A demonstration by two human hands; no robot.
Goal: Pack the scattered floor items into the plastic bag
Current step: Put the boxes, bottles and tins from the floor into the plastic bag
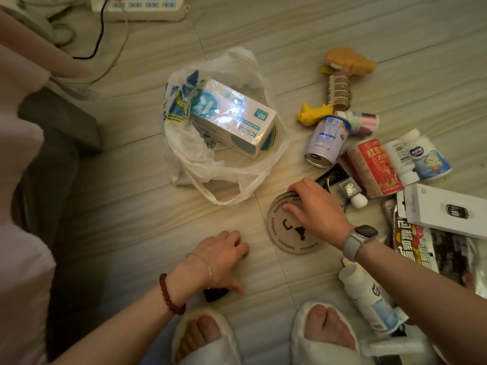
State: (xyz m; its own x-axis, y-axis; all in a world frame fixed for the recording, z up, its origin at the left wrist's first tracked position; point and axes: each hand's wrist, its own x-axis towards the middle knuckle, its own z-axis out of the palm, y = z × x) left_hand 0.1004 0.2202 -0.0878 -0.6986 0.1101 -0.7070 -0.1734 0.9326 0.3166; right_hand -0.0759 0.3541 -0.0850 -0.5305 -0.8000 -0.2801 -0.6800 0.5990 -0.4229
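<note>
A clear plastic bag [189, 156] lies open on the floor with a white and teal box [232, 117] inside it. To its right are scattered items: a silver can [326, 138], a red packet [374, 167], white bottles [419, 154], a yellow toy [313, 114] and a hair claw [338, 89]. My right hand [316, 209] grips the far edge of a round wooden disc [287, 233] lying flat on the floor. My left hand [224, 256] rests on the floor near me, fingers loosely spread, holding nothing. A dark object [214, 294] lies partly hidden under its wrist.
A white phone box [448, 209] and snack packets [413, 246] lie at the right edge. A white spray bottle [369, 299] lies by my right slipper [324, 335]. A power strip [142, 6] and cables sit at the top. Grey furniture [63, 119] stands at left.
</note>
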